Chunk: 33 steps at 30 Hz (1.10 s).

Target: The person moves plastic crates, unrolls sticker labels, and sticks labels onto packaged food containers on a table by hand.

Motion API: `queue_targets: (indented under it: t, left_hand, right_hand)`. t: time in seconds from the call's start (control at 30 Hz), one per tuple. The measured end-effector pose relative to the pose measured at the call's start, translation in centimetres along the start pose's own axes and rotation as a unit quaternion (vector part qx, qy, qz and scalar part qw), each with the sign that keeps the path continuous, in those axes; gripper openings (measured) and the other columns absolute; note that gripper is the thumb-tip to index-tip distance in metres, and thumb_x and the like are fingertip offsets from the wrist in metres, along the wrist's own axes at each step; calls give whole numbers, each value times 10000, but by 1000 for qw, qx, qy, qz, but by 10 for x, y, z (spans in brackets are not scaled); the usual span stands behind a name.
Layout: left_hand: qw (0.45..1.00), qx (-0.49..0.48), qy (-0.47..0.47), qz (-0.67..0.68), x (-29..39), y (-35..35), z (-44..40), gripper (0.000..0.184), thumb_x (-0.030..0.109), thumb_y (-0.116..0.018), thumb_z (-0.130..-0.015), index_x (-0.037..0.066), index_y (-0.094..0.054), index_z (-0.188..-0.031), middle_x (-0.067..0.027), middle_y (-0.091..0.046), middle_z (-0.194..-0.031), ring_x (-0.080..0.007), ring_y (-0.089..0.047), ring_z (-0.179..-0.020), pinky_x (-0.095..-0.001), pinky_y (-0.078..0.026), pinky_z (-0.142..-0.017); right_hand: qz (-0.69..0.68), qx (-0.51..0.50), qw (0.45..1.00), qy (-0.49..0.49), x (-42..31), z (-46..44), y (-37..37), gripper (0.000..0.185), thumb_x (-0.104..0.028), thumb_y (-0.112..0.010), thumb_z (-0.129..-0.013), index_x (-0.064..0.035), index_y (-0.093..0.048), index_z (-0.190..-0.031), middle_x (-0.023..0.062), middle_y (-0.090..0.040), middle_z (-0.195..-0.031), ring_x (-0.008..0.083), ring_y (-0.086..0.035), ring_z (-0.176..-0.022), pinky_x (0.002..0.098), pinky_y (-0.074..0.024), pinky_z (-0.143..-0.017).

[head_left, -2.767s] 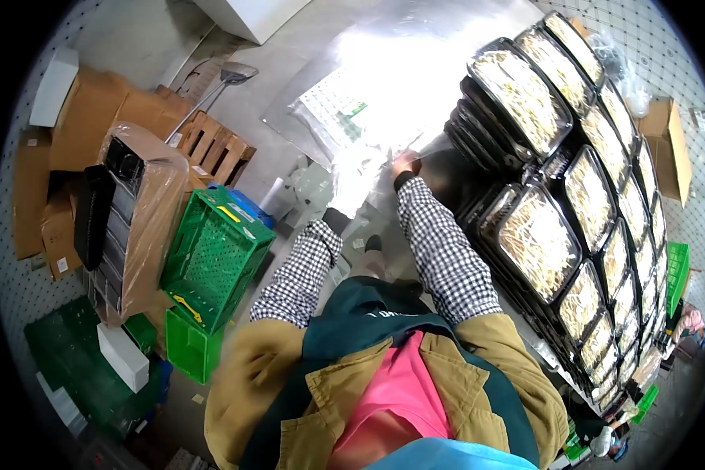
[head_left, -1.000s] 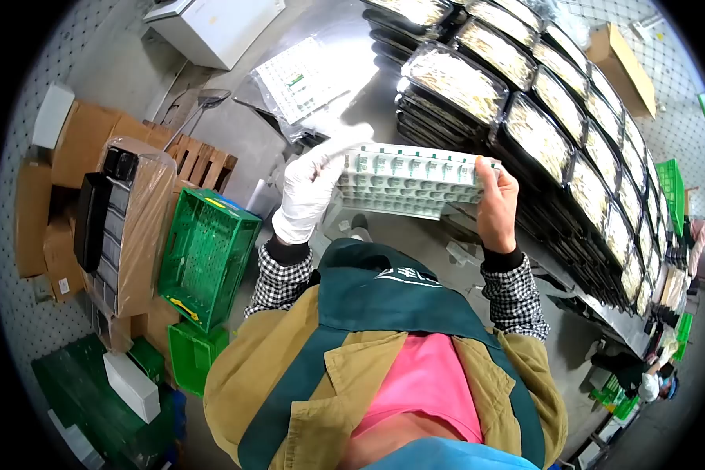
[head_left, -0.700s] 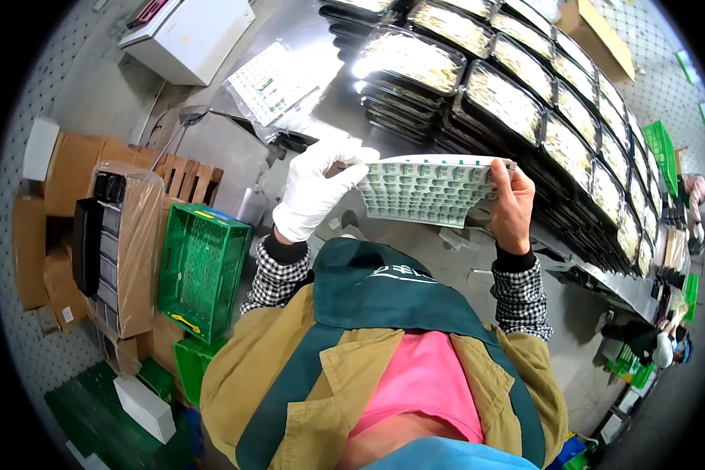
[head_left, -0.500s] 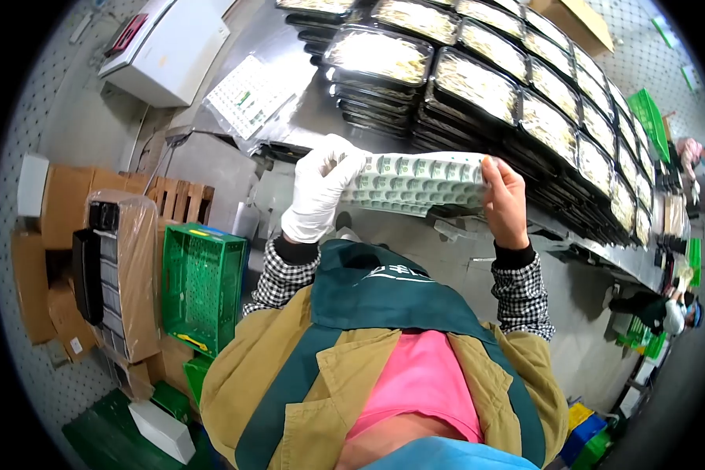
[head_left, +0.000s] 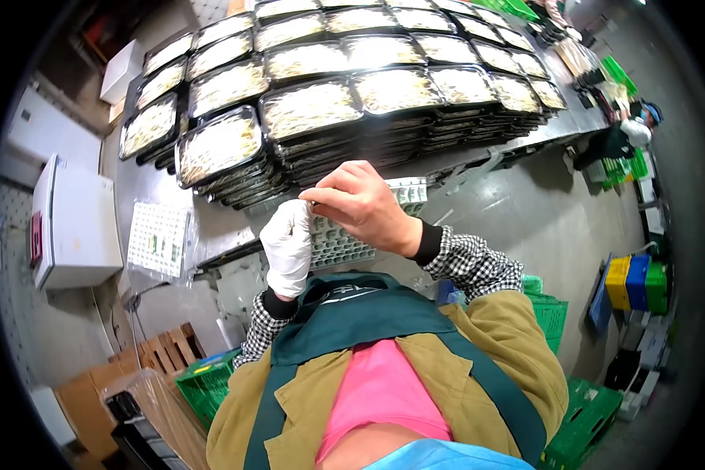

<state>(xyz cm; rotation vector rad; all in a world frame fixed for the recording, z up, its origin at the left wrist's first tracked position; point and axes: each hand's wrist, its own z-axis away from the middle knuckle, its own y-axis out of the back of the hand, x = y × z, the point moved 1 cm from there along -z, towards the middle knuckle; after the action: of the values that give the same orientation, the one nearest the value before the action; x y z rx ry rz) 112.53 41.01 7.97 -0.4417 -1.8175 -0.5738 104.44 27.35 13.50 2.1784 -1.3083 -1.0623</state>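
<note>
My left hand (head_left: 288,247), in a white glove, is closed on the left end of a sheet of green-and-white labels (head_left: 338,247). The sheet stretches rightward below and behind my bare right hand (head_left: 364,207). My right thumb and fingers are pinched together at the left fingertips; whatever they grip there is too small to make out. Beyond my hands, stacks of black trays with clear covers (head_left: 309,110) hold pale, thin strands and stand on a metal table (head_left: 145,184).
More label sheets in a plastic bag (head_left: 158,239) lie at the table's left edge. A white cabinet (head_left: 78,227) stands further left. Green crates (head_left: 580,423) are on the floor at right and left. Another person (head_left: 623,137) is at the far right.
My right hand has let go of the sheet's right end and come leftward to my left fingertips. My view has turned left, bringing the tray stacks to the front.
</note>
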Motion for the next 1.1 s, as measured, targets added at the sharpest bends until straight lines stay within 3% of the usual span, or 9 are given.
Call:
queue_targets:
  t: [0.17, 0.27, 0.4, 0.53, 0.9, 0.97, 1.0, 1.03, 1.1]
  left_hand:
    - [993, -90, 81, -12, -3, -7, -15, 130, 128, -570, -902, 9, -617, -874, -6, -568, -687, -71, -502, -619, -224, -425, -568]
    - [965, -165, 169, 113, -1, -9, -20, 119, 108, -569, -886, -4, -604, -867, 12, -576, -726, -48, -474, -649, -226, -412, -594]
    - [965, -172, 144, 133, -19, -11, -23, 125, 96, -561, -893, -13, -610, -932, 12, -583, -758, -39, -481, -673, -212, -416, -619]
    - [933, -106, 211, 272, -14, -15, -20, 176, 86, -554, -903, -22, -617, -1026, 9, -609, -858, -46, -510, -734, -204, -425, -661]
    - [982, -14, 92, 161, -38, 22, -33, 199, 40, -568, -871, 1, -619, -1059, -47, -642, -957, -104, -580, -850, -233, -460, -764]
    - [976, -16, 113, 184, -40, 34, -38, 211, 20, -556, -869, 3, -616, -1070, -46, -641, -966, -102, -582, -864, -226, -456, -788]
    - [975, -30, 138, 171, -37, 41, -40, 215, 8, -552, -867, -4, -611, -1074, -46, -638, -978, -101, -579, -888, -228, -451, -807]
    - [976, -42, 133, 170, -41, 46, -40, 230, 1, -544, -869, -11, -597, -1092, -46, -633, -995, -98, -573, -917, -231, -444, -830]
    - [967, -78, 144, 193, -45, 57, -40, 364, 1, -534, -862, -23, -504, -1224, -91, -575, -1162, -141, -526, -1090, -264, -397, -938]
  right_hand:
    - [73, 24, 997, -6, 11, 7, 2, 251, -143, -704, -719, -135, -661, -966, -25, -579, -827, 180, -537, -796, 328, -411, -762]
    - [125, 44, 991, 15, 17, 11, 4, 276, -139, -672, -686, -136, -664, -962, -28, -582, -835, 179, -542, -782, 334, -415, -767]
    - [157, 48, 986, 32, 17, 12, 3, 287, -120, -652, -664, -134, -669, -951, -26, -594, -851, 170, -546, -778, 336, -417, -777]
    - [159, 42, 985, 55, 20, 7, -6, 286, -134, -627, -658, -135, -657, -943, -29, -579, -862, 156, -549, -803, 342, -417, -805]
    - [62, -51, 992, 96, -3, -39, -33, 170, -72, -617, -706, -80, -617, -876, 19, -571, -787, 180, -562, -763, 335, -438, -777]
    - [-58, -25, 995, 74, 9, -62, -27, 269, 18, -619, -679, -75, -644, -930, 25, -604, -815, 189, -558, -729, 303, -455, -729]
    - [-179, -35, 982, -46, 23, -81, -17, 240, 27, -591, -769, -70, -639, -982, 24, -625, -831, 157, -569, -776, 269, -460, -744]
    - [-153, -37, 949, -273, 49, -92, -14, 163, -24, -571, -848, -16, -618, -1004, 19, -632, -847, 120, -574, -833, 246, -461, -773]
    - [-314, 54, 898, -304, 114, -130, -21, 459, -92, -595, -861, 50, -440, -1269, 117, -560, -1104, 145, -559, -964, 258, -432, -876]
